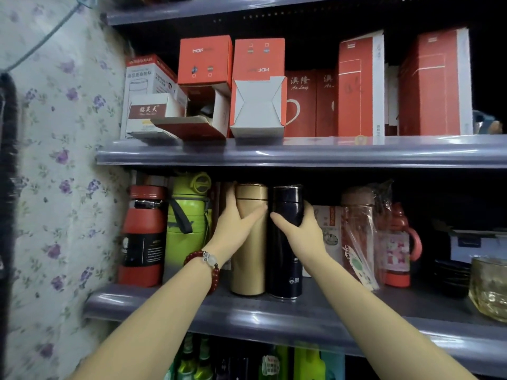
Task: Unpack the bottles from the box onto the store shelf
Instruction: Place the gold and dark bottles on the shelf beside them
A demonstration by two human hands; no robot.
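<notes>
Right now my two forearms reach up from the bottom of the frame over the grey shelf edge (274, 319) at mid-height. My left hand (236, 223), with a red bead bracelet (208, 266) on the wrist, wraps the upper part of the gold bottle (249, 239), thumb across its front and fingers behind its left side. My right hand (301, 229) clasps the black bottle (286, 242) the same way, thumb on the front, fingers around its right side. Both bottles stand upright on this shelf at the centre of the frame, just beside each other, tops close under the shelf above.

Left of the gold bottle stands a green bottle (188, 229) with a dark strap, just beside my left wrist, and further left a red bottle (144, 237) with a black label, near the flowered wall covering (60, 160). Right of the black bottle, a plastic-wrapped bottle (359, 234) leans close to my right forearm, with a red flask (397, 248) behind it and a glass bowl (488, 289) at the right edge.

Higher up, the next shelf carries red cartons (356, 86) in a row; two of them on the left lie with flaps open, and one open carton (197, 113) shows something dark inside.
</notes>
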